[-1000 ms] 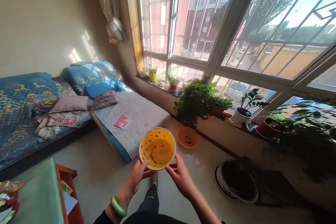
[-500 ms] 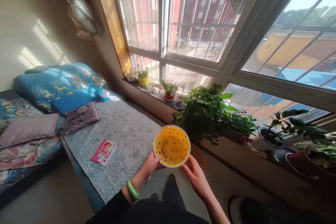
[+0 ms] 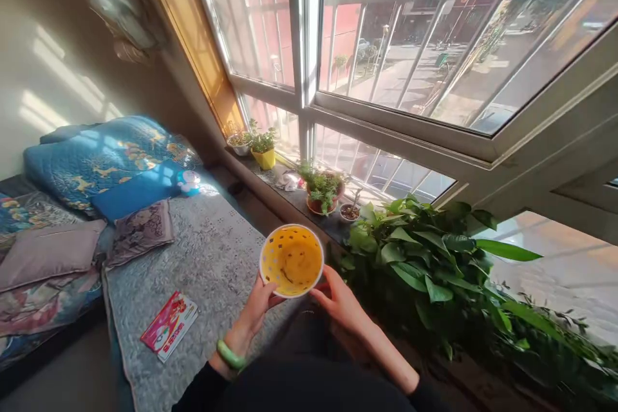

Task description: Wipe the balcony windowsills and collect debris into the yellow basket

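From where I'm standing, the step in hand looks to be plain carrying: the yellow bowl (image 3: pixel 293 261), its wall pierced with small holes, is held up in front of the person's body, between the bed (image 3: pixel 212 251) and the windowsill (image 3: pixel 331 224), mouth upward. The left hand (image 3: pixel 255 301) has its grip closed on the near left rim, thumb over the edge; the right hand (image 3: pixel 340 299) has its grip on the lower right side, with its farther fingers hidden from me. Some dark marks show on the bottom, though I can't tell whether they're dirt or something loose. The big leafy plant (image 3: pixel 425 257) spreads just beyond the right hand, and a booklet (image 3: pixel 170 325) lies on the bed. I'd say the next move calls for both hands shifting together, bowl kept level, right elbow clear of the leaves.
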Demonstrator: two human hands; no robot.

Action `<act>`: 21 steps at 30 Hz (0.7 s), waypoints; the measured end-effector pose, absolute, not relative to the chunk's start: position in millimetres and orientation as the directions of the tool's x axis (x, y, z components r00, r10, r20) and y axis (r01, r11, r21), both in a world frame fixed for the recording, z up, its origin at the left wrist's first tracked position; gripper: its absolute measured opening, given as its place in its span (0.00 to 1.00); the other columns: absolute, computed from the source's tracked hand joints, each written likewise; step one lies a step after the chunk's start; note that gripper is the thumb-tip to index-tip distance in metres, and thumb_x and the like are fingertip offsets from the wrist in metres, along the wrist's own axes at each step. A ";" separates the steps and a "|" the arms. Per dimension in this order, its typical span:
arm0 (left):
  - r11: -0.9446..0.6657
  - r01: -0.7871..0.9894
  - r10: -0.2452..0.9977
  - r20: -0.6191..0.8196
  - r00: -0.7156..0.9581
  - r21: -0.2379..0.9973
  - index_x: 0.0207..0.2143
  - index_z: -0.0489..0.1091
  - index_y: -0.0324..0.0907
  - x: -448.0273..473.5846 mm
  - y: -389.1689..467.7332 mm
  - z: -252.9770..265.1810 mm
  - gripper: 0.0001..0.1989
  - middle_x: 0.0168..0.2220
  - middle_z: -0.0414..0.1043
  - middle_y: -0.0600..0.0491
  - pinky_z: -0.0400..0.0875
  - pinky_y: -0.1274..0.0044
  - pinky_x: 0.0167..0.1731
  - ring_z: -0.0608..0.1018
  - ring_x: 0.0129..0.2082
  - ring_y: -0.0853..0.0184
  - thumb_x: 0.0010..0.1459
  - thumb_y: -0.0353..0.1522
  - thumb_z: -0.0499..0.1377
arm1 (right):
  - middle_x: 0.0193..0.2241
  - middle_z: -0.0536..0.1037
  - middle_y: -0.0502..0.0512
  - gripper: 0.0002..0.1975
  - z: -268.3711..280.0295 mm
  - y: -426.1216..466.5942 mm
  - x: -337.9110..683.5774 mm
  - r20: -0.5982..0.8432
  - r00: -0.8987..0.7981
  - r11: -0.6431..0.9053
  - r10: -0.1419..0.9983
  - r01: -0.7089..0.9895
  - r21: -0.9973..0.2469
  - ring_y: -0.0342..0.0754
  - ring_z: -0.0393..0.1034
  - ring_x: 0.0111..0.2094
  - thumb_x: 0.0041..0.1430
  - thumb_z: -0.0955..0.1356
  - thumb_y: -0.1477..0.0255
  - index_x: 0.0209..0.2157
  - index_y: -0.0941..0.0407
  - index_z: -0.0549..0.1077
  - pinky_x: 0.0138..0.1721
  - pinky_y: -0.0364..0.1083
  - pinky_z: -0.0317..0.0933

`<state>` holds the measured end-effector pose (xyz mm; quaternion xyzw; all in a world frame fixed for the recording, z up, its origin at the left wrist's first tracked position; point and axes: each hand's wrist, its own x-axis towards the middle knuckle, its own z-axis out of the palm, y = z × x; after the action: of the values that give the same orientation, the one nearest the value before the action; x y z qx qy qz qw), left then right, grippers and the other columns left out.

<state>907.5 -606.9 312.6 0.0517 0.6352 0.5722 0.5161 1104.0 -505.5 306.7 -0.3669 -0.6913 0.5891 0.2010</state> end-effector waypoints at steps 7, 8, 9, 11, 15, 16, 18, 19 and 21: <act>0.343 -0.545 0.609 -0.623 -0.491 0.765 0.66 0.57 0.47 870.8 -527.1 317.0 0.35 0.57 0.73 0.43 0.81 0.69 0.40 0.83 0.41 0.61 0.57 0.22 0.58 | 0.64 0.64 0.64 0.30 307.6 -416.3 1061.3 -0.167 -0.692 0.026 0.702 0.259 -0.966 0.50 0.76 0.42 0.58 0.69 0.63 0.61 0.53 0.66 0.45 0.52 0.72; 0.350 -0.549 0.608 -0.630 -0.483 0.759 0.66 0.57 0.47 866.8 -515.7 315.3 0.36 0.57 0.72 0.43 0.81 0.68 0.41 0.83 0.42 0.60 0.56 0.22 0.59 | 0.65 0.64 0.64 0.29 306.5 -406.5 1058.6 -0.179 -0.692 0.012 0.699 0.262 -0.965 0.50 0.77 0.42 0.58 0.69 0.63 0.61 0.53 0.66 0.44 0.52 0.72; 0.360 -0.554 0.606 -0.639 -0.473 0.751 0.65 0.58 0.47 862.8 -503.9 313.2 0.36 0.58 0.72 0.43 0.81 0.68 0.41 0.83 0.42 0.59 0.55 0.22 0.59 | 0.65 0.63 0.64 0.29 304.8 -396.7 1056.4 -0.189 -0.690 0.003 0.699 0.267 -0.964 0.51 0.77 0.42 0.59 0.68 0.63 0.61 0.53 0.66 0.44 0.52 0.72; 0.380 -0.559 0.612 -0.653 -0.446 0.737 0.64 0.59 0.46 853.6 -479.5 307.6 0.36 0.57 0.72 0.43 0.81 0.67 0.41 0.83 0.42 0.59 0.54 0.23 0.61 | 0.65 0.63 0.64 0.28 298.9 -377.3 1051.8 -0.200 -0.677 0.001 0.709 0.284 -0.959 0.51 0.77 0.42 0.59 0.68 0.62 0.60 0.53 0.66 0.45 0.53 0.72; 0.427 -0.541 0.638 -0.665 -0.387 0.724 0.66 0.56 0.47 819.6 -431.0 294.0 0.38 0.56 0.73 0.43 0.80 0.68 0.40 0.84 0.38 0.61 0.53 0.24 0.61 | 0.67 0.60 0.66 0.33 277.0 -341.1 1026.5 -0.199 -0.647 0.033 0.736 0.328 -0.944 0.51 0.77 0.41 0.57 0.68 0.63 0.64 0.53 0.63 0.52 0.57 0.70; 0.443 -0.531 0.635 -0.670 -0.383 0.723 0.66 0.56 0.47 806.0 -419.4 290.7 0.38 0.56 0.74 0.43 0.80 0.68 0.40 0.84 0.38 0.61 0.53 0.24 0.60 | 0.68 0.58 0.66 0.34 270.5 -332.5 1014.2 -0.200 -0.647 0.038 0.736 0.334 -0.942 0.51 0.77 0.41 0.57 0.68 0.63 0.65 0.53 0.62 0.53 0.57 0.69; 0.473 -0.503 0.622 -0.678 -0.391 0.724 0.66 0.56 0.46 771.5 -396.6 284.6 0.37 0.56 0.74 0.43 0.80 0.69 0.39 0.83 0.39 0.60 0.53 0.24 0.59 | 0.70 0.54 0.66 0.36 258.0 -314.6 981.1 -0.201 -0.657 0.039 0.727 0.332 -0.943 0.51 0.77 0.42 0.57 0.68 0.64 0.66 0.53 0.60 0.54 0.57 0.68; 0.483 -0.489 0.614 -0.679 -0.402 0.726 0.65 0.56 0.46 751.1 -385.1 281.7 0.37 0.56 0.74 0.43 0.80 0.69 0.39 0.83 0.40 0.60 0.53 0.24 0.59 | 0.70 0.53 0.66 0.36 252.3 -304.9 960.7 -0.203 -0.662 0.032 0.721 0.326 -0.945 0.51 0.77 0.42 0.57 0.68 0.64 0.67 0.53 0.59 0.55 0.57 0.68; 0.502 -0.470 0.599 -0.684 -0.416 0.726 0.65 0.57 0.45 705.3 -360.8 275.6 0.36 0.57 0.73 0.42 0.80 0.68 0.40 0.83 0.42 0.59 0.53 0.24 0.59 | 0.70 0.52 0.66 0.36 241.8 -283.2 914.9 -0.215 -0.665 0.002 0.715 0.310 -0.951 0.51 0.77 0.42 0.58 0.67 0.65 0.67 0.54 0.59 0.55 0.57 0.67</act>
<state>705.3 -360.8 275.6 0.0475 0.6791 0.4967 0.5384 914.9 -283.2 241.8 -0.3727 -0.6876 0.6000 0.1685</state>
